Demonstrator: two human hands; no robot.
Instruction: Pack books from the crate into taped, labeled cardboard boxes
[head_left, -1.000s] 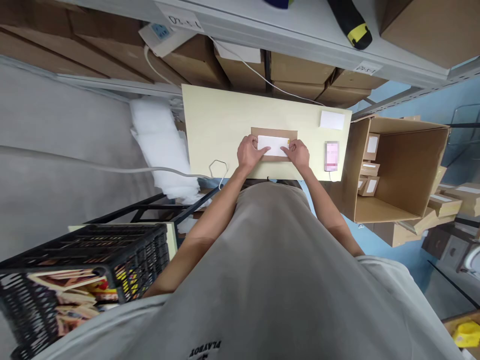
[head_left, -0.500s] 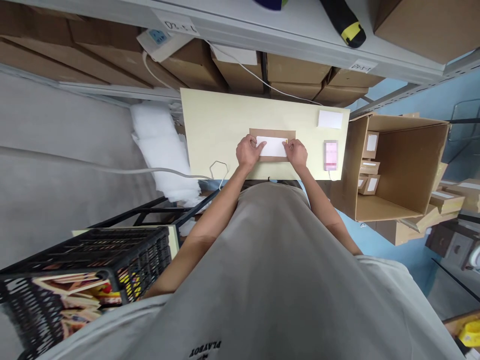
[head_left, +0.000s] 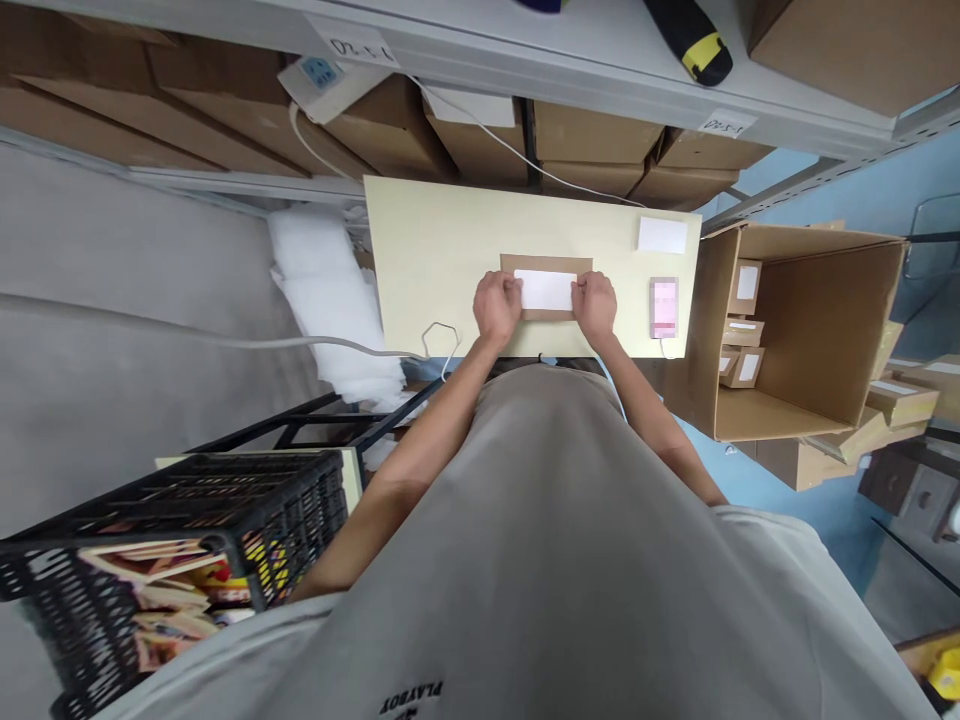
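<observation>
A small brown cardboard box (head_left: 546, 264) lies on the pale yellow tabletop (head_left: 435, 230), with a white label (head_left: 547, 291) on its top face. My left hand (head_left: 497, 305) is closed at the label's left end, thumb and fingers pinched together there. At the other end my right hand (head_left: 596, 305) pinches the label's edge in the same way. The label looks flat between the two hands. Towards the right of the tabletop are a stack of white labels (head_left: 662, 236) and a phone (head_left: 664, 308) with a pink screen and a cable.
A large open carton (head_left: 806, 420) holding several small labelled boxes stands to the right. At the lower left is a black crate (head_left: 292, 510) of packets. White wrap (head_left: 322, 290) hangs left of the table. A shelf (head_left: 600, 95) with cartons below it runs along the far side.
Both hands have shifted their fingers slightly at the label's ends, and the yellow mark near its right end is now mostly covered. The box has stayed in place.
</observation>
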